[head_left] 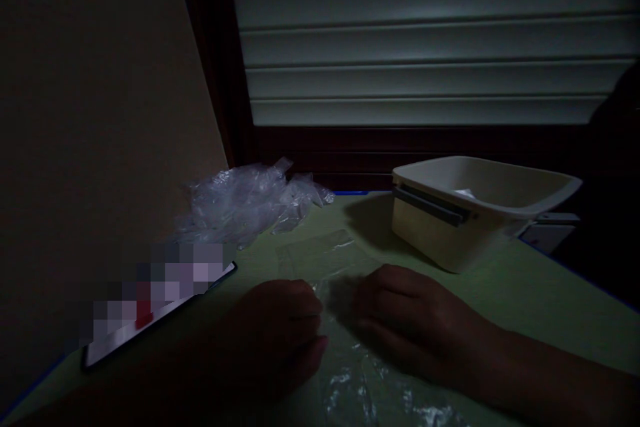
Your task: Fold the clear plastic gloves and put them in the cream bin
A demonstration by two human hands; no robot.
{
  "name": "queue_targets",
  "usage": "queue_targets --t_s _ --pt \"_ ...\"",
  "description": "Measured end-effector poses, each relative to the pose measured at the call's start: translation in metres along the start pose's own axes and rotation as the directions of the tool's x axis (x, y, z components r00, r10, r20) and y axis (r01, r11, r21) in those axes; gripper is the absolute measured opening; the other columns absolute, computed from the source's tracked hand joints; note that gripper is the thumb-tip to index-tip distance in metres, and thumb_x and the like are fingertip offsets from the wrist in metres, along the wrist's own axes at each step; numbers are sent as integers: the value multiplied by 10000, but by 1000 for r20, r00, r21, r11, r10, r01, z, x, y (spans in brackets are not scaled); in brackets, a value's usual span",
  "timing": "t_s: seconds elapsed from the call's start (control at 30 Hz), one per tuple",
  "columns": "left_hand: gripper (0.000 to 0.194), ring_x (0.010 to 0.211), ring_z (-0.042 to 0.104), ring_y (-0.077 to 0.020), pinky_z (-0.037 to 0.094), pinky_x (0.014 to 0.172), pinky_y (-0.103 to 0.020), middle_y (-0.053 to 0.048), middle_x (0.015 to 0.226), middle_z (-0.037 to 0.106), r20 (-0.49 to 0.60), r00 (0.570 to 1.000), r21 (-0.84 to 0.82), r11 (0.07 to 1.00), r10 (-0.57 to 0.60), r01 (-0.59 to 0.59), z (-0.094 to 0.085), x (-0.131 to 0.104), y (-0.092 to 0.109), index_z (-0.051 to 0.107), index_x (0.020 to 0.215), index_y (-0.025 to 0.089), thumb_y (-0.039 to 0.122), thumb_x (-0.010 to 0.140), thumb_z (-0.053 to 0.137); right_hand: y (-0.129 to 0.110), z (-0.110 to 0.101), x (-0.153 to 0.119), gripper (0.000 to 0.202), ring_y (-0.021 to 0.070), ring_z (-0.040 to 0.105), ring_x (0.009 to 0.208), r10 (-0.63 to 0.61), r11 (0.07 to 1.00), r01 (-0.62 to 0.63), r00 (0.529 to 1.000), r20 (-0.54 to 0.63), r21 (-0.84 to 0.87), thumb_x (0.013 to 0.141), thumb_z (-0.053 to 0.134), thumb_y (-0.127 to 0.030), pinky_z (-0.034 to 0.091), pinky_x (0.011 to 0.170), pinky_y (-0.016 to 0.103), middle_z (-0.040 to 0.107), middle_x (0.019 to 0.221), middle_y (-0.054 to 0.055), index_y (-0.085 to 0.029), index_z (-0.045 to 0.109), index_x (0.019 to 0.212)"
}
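In the dim head view, my left hand [283, 330] is low over the table, its fingers curled in beside a flat clear plastic bag [320, 255]. A shiny bit of plastic shows at its fingertips, so it seems to grip the bag's edge. On the other side of the bag, my right hand [417, 313] is closed, fingers bent down and a shadow under them. Whatever it may hold is hidden. More crumpled clear plastic [370, 393] lies nearest to me, between and below both hands.
A heap of clear plastic bags [245, 203] lies at the back left by the wall. In front of it is a tablet-like device [160, 320], its screen blurred. A cream bin [425, 230] with a grey handle stands back right, something whitish inside. The table [550, 307] is green.
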State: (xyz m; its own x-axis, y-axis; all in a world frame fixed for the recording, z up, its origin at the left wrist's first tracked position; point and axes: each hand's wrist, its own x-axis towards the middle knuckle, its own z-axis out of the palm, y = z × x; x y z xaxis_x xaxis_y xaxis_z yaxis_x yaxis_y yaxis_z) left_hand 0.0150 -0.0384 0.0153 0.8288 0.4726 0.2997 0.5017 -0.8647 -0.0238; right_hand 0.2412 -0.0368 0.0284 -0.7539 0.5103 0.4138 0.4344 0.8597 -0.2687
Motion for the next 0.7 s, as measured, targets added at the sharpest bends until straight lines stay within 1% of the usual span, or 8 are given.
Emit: queue_targets --t_s 0.1,0.23,0.3,0.4,0.43,0.57,0.63,0.7 --pt "209 677 496 -169 396 590 -298 -41 734 560 1 999 -46 998 35 -35 2 -2 -1 554 719 143 157 855 397 -11 -6 2 130 145 555 801 -116 991 105 985 130 84 860 557 -217 421 732 259 635 857 51 -132 641 913" --pt "186 720 520 -173 412 631 -300 -50 783 579 -21 999 -70 997 40 -41 3 -1 -4 568 790 137 141 853 393 -22 -9 3 108 123 561 833 -167 982 137 954 250 134 802 647 -205 413 753 214 652 861 19 -145 648 893" --pt "175 711 524 -171 412 625 -298 -48 771 577 -21 999 -83 996 39 -41 3 0 -4 560 776 141 136 839 397 -25 -8 3 57 116 561 818 -140 987 113 955 263 112 825 607 -148 417 742 206 652 844 14 -154 648 864" --pt "159 689 517 -170 411 605 -292 -42 742 567 -21 999 -141 990 27 -29 3 0 -5 543 746 150 117 804 398 -27 -6 3 114 123 556 807 -89 992 63 962 259 106 860 535 -124 433 732 219 648 836 21 -166 640 854" --pt "158 695 516 -173 416 611 -296 -48 751 569 -48 998 -168 985 36 -43 3 0 -5 542 762 149 108 789 392 -27 -6 3 126 124 554 801 -76 991 45 963 258 122 865 519 -119 439 727 222 645 836 22 -167 635 857" --pt "262 753 512 -186 434 662 -316 -75 844 577 -175 981 -259 957 84 -128 -1 -2 -5 526 940 139 88 723 388 -27 -8 3 148 104 553 736 29 960 -95 969 246 263 857 473 -81 454 674 197 619 829 25 -154 600 838" --pt "272 777 511 -187 436 679 -315 -76 868 575 -190 979 -266 956 73 -123 -2 -3 -4 516 967 142 100 722 408 -27 -7 2 137 98 553 724 102 924 -172 971 214 341 862 457 -97 455 661 186 605 816 20 -157 575 829" --pt "218 781 509 -188 435 683 -315 -75 876 574 -185 981 -261 960 55 -103 -3 -3 -4 528 945 148 147 743 445 -25 -3 1 126 95 544 693 178 884 -240 966 185 401 869 445 -127 452 637 183 588 776 5 -166 550 810"
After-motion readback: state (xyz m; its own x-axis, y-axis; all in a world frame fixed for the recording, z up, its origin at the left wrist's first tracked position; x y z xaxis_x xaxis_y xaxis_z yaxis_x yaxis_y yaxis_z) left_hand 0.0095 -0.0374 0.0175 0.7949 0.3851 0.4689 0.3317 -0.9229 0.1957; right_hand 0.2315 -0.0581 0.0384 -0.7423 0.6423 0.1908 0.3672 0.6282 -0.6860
